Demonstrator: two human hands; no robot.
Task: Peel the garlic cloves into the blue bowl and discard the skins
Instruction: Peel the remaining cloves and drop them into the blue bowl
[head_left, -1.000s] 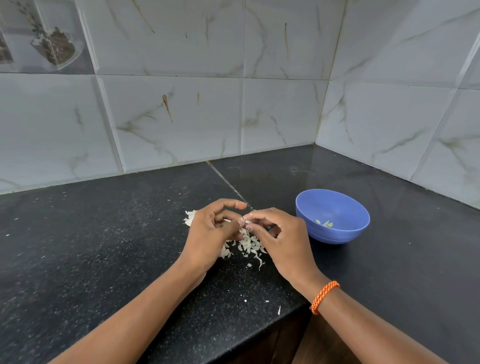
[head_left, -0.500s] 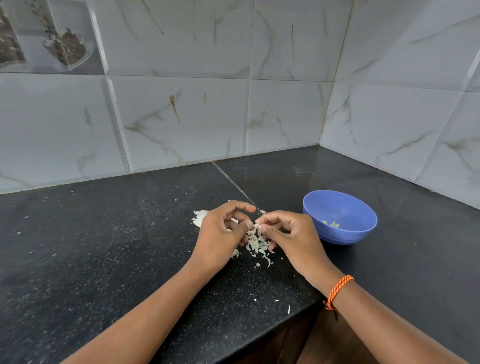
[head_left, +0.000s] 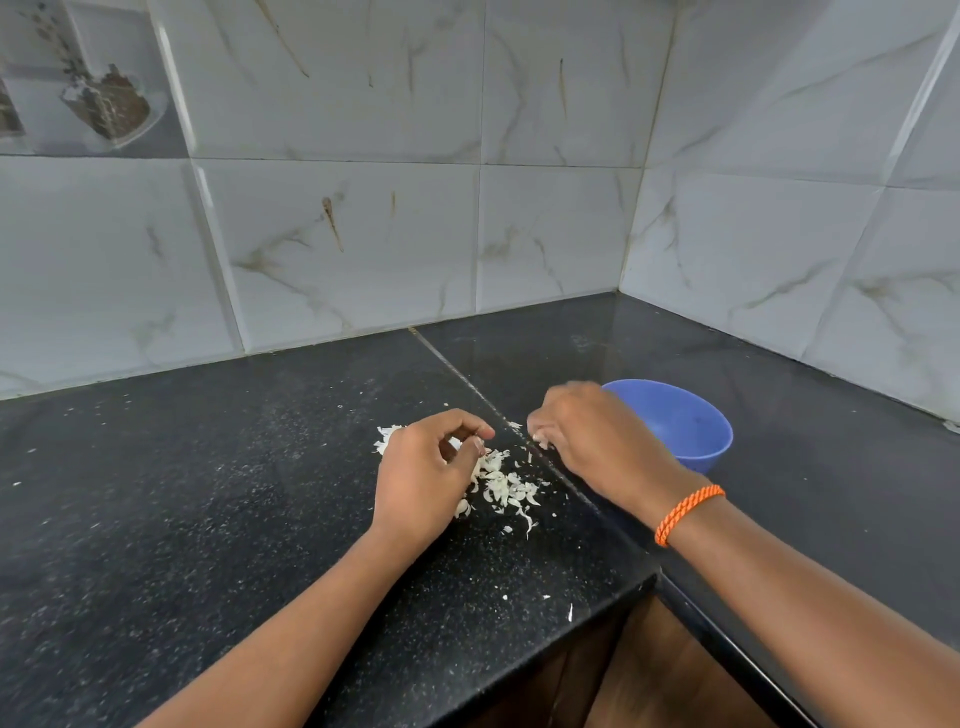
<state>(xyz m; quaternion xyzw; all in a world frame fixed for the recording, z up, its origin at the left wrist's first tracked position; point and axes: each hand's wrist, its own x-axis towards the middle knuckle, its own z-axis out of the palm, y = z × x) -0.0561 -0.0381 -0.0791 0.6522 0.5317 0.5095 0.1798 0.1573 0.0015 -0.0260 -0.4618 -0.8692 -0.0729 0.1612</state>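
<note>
1. Step in hand: judged as the hand-off between peeling and depositing. The hands are apart, so the clove appears to be free of its skin.
2. Left hand: fingers curled, thumb and forefinger meeting on a small pale scrap, probably skin. The scrap is too small to identify with certainty.
3. Right hand: fingers curled under, blurred by motion. A pale speck shows below its fingertips. Whether it holds a peeled clove cannot be told.
4. Blue bowl: just beyond the right hand, partly hidden by it. The visible part of the interior shows no cloves; the remainder is covered.
5. Garlic skins: a loose heap on the black counter, between the two hands and just right of the left hand. A second small clump lies at the far side of the left hand.
6. Next move, as a judgement: carry the right hand over the bowl rim and release the clove inside. Drop the left hand's scrap onto the heap. The heap is not yet discarded.
7. Difference from the earlier frames: the fingertips were pinched together over the heap; they have since separated, and the right hand has travelled towards the bowl.
8. Further difference: the bowl interior with its few pale pieces was open to view; the right hand now covers that part.
</note>
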